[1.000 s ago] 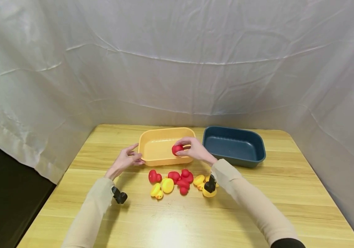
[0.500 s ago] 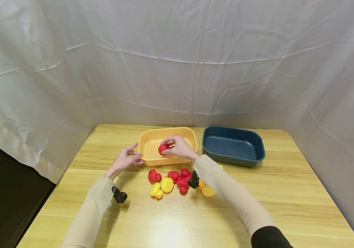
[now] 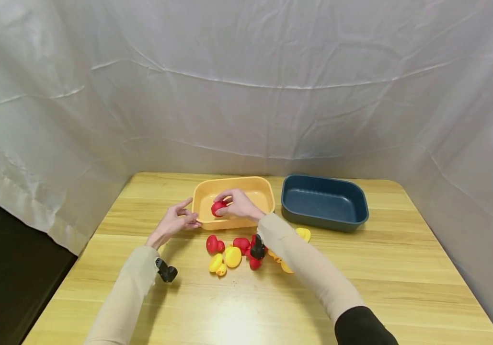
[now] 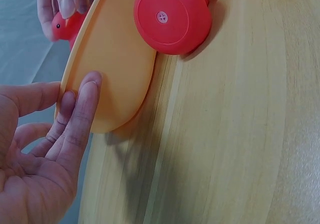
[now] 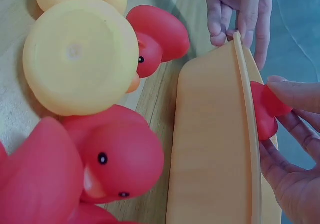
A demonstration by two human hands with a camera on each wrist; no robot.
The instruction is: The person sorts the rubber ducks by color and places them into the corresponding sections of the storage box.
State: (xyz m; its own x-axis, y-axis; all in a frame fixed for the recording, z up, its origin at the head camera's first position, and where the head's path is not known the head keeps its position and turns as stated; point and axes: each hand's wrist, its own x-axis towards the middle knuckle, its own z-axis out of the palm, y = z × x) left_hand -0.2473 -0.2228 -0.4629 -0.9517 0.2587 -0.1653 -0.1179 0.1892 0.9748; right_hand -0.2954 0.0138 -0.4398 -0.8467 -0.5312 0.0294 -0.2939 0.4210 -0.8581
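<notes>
My right hand pinches a red rubber duck between thumb and fingers, inside the left part of the orange bin. In the right wrist view that duck shows just past the bin's rim. At the bin's left front corner, my left hand holds the wall, with two fingers lying against its outer side in the left wrist view. In front of the bin lie a red duck, two yellow ducks and several red ducks.
A dark blue bin stands right of the orange one. More yellow ducks lie around my right forearm, which partly covers them. The wooden table ends at a grey cloth behind and at both sides.
My right hand has moved left inside the orange bin, carrying the red duck from its right part toward its left end. The left hand has stayed at the corner.
</notes>
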